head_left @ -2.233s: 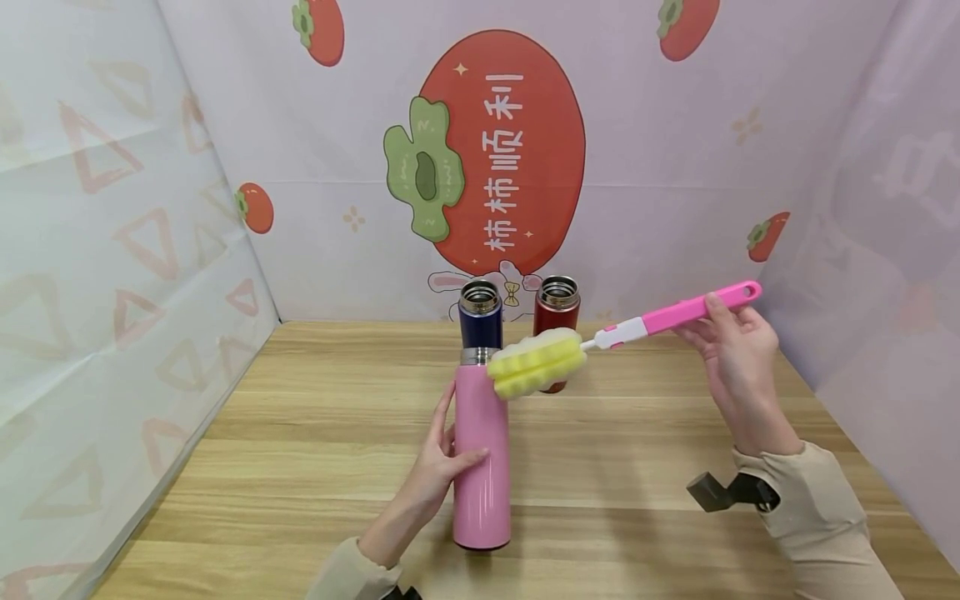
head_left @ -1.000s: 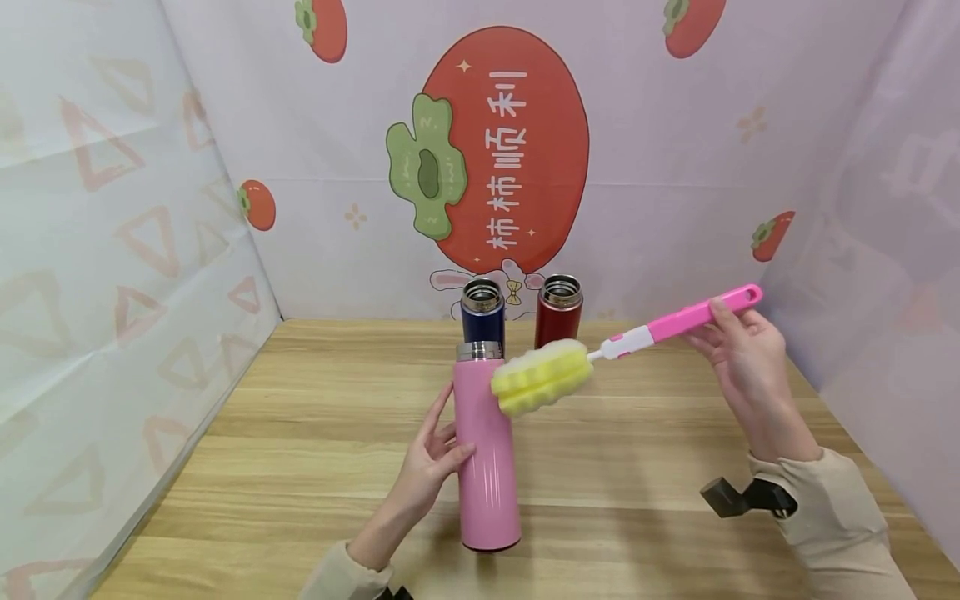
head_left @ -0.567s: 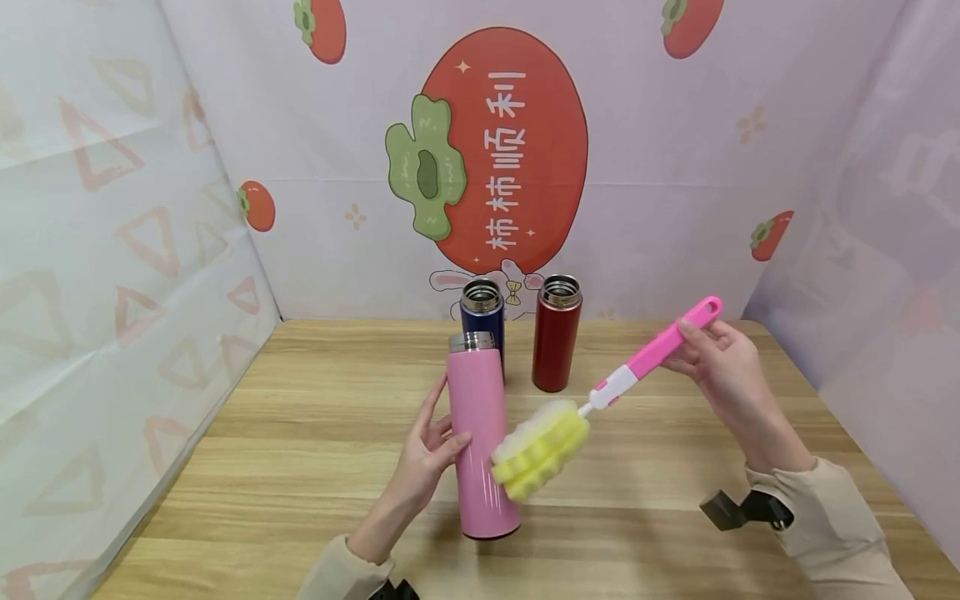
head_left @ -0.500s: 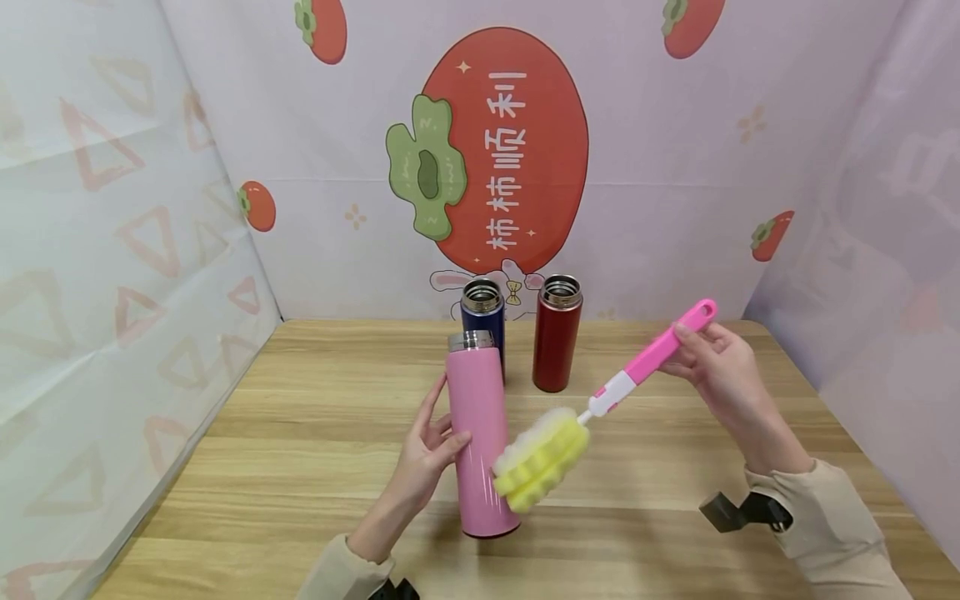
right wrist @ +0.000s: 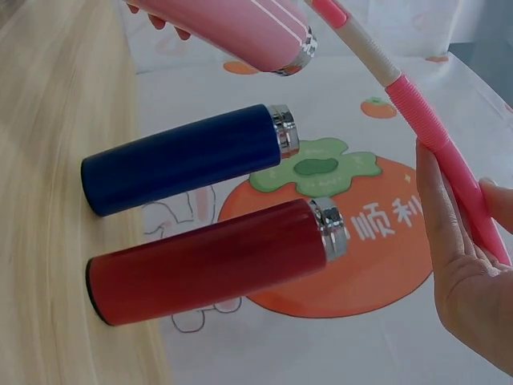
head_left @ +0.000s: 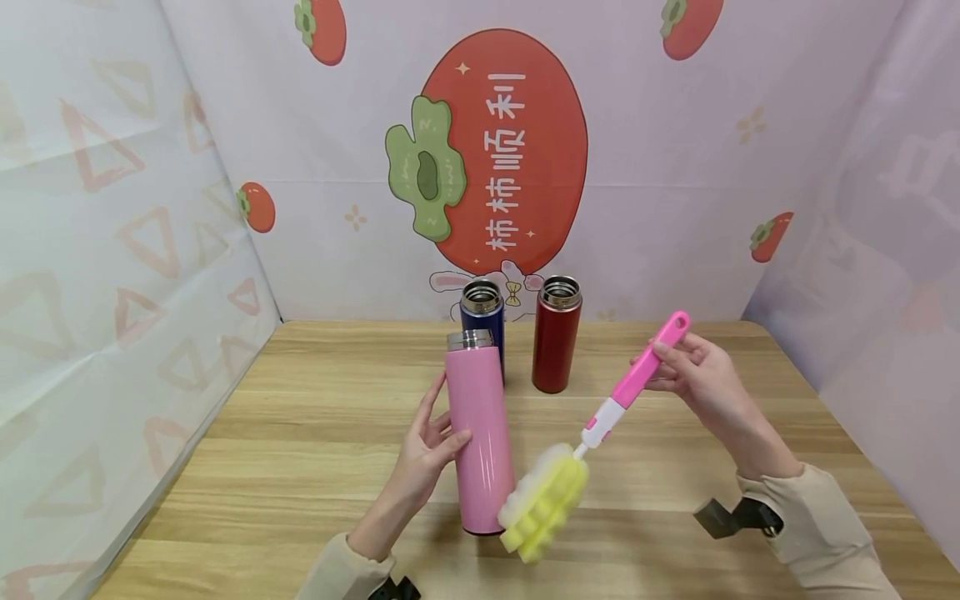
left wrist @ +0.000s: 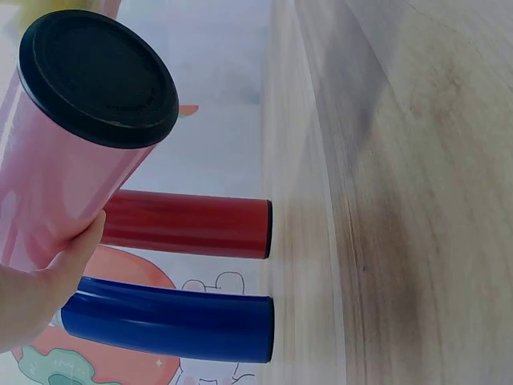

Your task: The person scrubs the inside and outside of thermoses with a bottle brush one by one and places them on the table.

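wooden table (head_left: 300, 450); left hand (head_left: 426, 454) holds bottle (head_left: 480, 417) (pink), right hand (head_left: 705, 375) brush (head_left: 602, 422).

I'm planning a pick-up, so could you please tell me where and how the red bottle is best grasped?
I'd probably grip the red bottle around mid-body, coming from the person's right: it stands upright, its sides are straight, and the blue bottle is on its left.

- Bottle (head_left: 480, 433): glossy pink, with a silver neck and a black base (its underside shows in the left wrist view); held in the air, neck up, tilted slightly left.
- Brush (head_left: 603, 422): pink-and-white handle, yellow-and-white sponge head; held slanting, head down, its head by the bottle's lower right side (touching or not, unclear).
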Action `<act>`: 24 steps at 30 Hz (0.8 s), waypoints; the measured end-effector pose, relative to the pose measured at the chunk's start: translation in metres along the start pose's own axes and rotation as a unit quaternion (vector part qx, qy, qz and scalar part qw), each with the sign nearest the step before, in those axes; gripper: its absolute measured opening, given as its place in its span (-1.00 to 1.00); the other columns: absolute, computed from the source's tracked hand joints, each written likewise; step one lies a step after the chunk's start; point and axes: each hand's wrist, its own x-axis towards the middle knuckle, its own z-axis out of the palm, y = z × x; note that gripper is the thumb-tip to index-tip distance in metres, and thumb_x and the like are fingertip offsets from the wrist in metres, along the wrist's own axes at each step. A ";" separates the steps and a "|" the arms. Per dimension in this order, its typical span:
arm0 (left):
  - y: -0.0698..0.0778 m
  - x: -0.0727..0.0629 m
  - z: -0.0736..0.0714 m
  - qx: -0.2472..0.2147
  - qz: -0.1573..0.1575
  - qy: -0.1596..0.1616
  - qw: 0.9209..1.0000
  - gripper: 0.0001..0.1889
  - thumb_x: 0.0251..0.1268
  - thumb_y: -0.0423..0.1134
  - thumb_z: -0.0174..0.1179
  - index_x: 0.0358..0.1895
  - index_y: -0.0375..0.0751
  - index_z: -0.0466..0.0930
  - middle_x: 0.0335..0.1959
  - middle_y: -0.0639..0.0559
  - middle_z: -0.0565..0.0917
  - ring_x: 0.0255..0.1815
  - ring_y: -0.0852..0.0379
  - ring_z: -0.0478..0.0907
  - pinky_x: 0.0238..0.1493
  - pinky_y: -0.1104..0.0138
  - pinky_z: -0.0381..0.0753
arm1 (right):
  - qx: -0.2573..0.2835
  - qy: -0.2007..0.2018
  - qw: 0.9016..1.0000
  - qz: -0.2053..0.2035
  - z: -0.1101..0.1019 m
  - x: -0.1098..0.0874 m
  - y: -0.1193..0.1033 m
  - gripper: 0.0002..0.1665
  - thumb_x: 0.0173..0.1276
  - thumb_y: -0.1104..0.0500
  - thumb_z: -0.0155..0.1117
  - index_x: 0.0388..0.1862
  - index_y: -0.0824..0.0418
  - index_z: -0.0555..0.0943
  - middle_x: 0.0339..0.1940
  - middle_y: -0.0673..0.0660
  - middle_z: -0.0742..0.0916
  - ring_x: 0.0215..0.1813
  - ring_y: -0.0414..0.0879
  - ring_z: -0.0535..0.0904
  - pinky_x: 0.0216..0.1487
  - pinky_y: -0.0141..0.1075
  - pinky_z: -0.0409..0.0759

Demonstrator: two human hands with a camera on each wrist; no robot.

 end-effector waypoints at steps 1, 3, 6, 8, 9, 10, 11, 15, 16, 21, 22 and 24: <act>0.000 0.000 0.000 0.000 0.000 0.000 1.000 -0.14 0.09 -0.45 0.15 0.39 0.08 -0.16 0.15 -0.35 0.30 -0.02 0.06 0.48 -0.15 0.20 0.51 | -0.006 -0.001 1.000 -0.002 0.000 0.000 0.000 -0.83 0.37 0.35 -0.13 -0.25 0.28 0.47 -0.38 0.14 0.71 -0.30 -0.07 0.65 -0.29 -0.26 0.56; -0.001 0.000 0.000 0.001 0.000 -0.002 1.000 -0.14 0.09 -0.46 0.14 0.39 0.08 -0.15 0.15 -0.36 0.29 -0.01 0.05 0.48 -0.15 0.20 0.51 | -0.003 -0.001 1.000 -0.008 0.000 0.000 0.000 -0.82 0.37 0.36 -0.14 -0.24 0.28 0.47 -0.37 0.14 0.71 -0.29 -0.07 0.65 -0.28 -0.27 0.56; -0.001 0.000 0.000 0.000 0.000 -0.003 1.000 -0.14 0.09 -0.47 0.14 0.39 0.07 -0.15 0.15 -0.36 0.29 -0.01 0.05 0.48 -0.15 0.20 0.51 | 0.005 0.009 1.000 -0.024 0.000 0.001 0.000 -0.81 0.37 0.36 -0.14 -0.23 0.28 0.47 -0.36 0.14 0.71 -0.28 -0.08 0.65 -0.27 -0.28 0.56; -0.002 0.000 0.000 -0.001 -0.001 -0.003 1.000 -0.14 0.09 -0.47 0.14 0.39 0.08 -0.14 0.15 -0.36 0.29 -0.01 0.05 0.48 -0.15 0.21 0.51 | 0.024 0.021 0.999 -0.033 0.000 0.003 -0.001 -0.82 0.36 0.37 -0.14 -0.23 0.30 0.46 -0.36 0.17 0.70 -0.27 -0.06 0.65 -0.26 -0.27 0.56; -0.002 0.000 -0.001 0.000 -0.001 -0.003 1.000 -0.14 0.09 -0.47 0.14 0.39 0.08 -0.14 0.15 -0.37 0.29 -0.01 0.05 0.48 -0.15 0.21 0.51 | 0.034 0.028 0.998 -0.036 -0.001 0.004 -0.002 -0.83 0.36 0.36 -0.13 -0.23 0.31 0.46 -0.36 0.18 0.70 -0.27 -0.06 0.65 -0.26 -0.27 0.55; -0.002 0.000 -0.001 0.002 -0.001 -0.003 1.000 -0.14 0.08 -0.47 0.14 0.39 0.08 -0.14 0.15 -0.37 0.29 -0.01 0.05 0.48 -0.15 0.21 0.50 | 0.045 0.037 0.998 -0.038 -0.001 0.005 -0.003 -0.84 0.35 0.36 -0.11 -0.23 0.31 0.46 -0.36 0.19 0.70 -0.28 -0.05 0.65 -0.25 -0.26 0.55; -0.003 0.000 -0.001 0.004 -0.002 -0.004 1.000 -0.14 0.07 -0.47 0.15 0.39 0.08 -0.13 0.15 -0.37 0.29 0.00 0.05 0.47 -0.14 0.21 0.50 | 0.053 0.046 0.997 -0.040 -0.001 0.006 -0.004 -0.85 0.35 0.36 -0.10 -0.24 0.32 0.46 -0.37 0.20 0.70 -0.29 -0.04 0.65 -0.25 -0.26 0.55; -0.003 0.001 -0.002 0.013 -0.007 -0.006 1.000 -0.12 0.05 -0.45 0.18 0.38 0.09 -0.13 0.17 -0.38 0.27 0.02 0.04 0.46 -0.10 0.18 0.48 | 0.089 0.080 0.992 -0.044 -0.002 0.010 -0.008 -0.89 0.32 0.34 -0.04 -0.25 0.36 0.45 -0.38 0.23 0.70 -0.30 -0.03 0.65 -0.24 -0.26 0.54; -0.003 0.002 -0.003 0.014 -0.009 -0.008 1.000 -0.12 0.05 -0.45 0.18 0.38 0.09 -0.13 0.18 -0.39 0.26 0.03 0.04 0.45 -0.09 0.17 0.47 | 0.096 0.087 0.990 -0.046 -0.003 0.010 -0.010 -0.89 0.31 0.34 -0.03 -0.25 0.37 0.44 -0.39 0.23 0.70 -0.30 -0.02 0.65 -0.24 -0.26 0.54; -0.003 0.003 -0.005 0.018 -0.011 -0.011 1.000 -0.12 0.05 -0.45 0.19 0.38 0.10 -0.13 0.20 -0.39 0.23 0.05 0.02 0.43 -0.09 0.15 0.46 | 0.121 0.127 0.983 -0.051 -0.005 0.014 -0.015 -0.88 0.27 0.31 0.05 -0.25 0.36 0.44 -0.40 0.21 0.69 -0.30 -0.03 0.65 -0.21 -0.26 0.53; -0.003 0.004 -0.005 0.017 -0.011 -0.011 1.000 -0.12 0.05 -0.45 0.18 0.38 0.10 -0.13 0.20 -0.38 0.23 0.04 0.02 0.43 -0.09 0.15 0.46 | 0.129 0.137 0.981 -0.053 -0.005 0.015 -0.016 -0.88 0.26 0.31 0.07 -0.26 0.36 0.45 -0.40 0.21 0.69 -0.30 -0.03 0.65 -0.21 -0.26 0.53; -0.003 0.004 -0.005 0.017 -0.012 -0.012 1.000 -0.13 0.05 -0.45 0.18 0.38 0.09 -0.13 0.18 -0.36 0.26 0.03 0.02 0.44 -0.09 0.15 0.46 | 0.137 0.157 0.976 -0.058 -0.005 0.015 -0.018 -0.87 0.24 0.29 0.10 -0.27 0.36 0.45 -0.40 0.21 0.68 -0.31 -0.05 0.65 -0.22 -0.27 0.54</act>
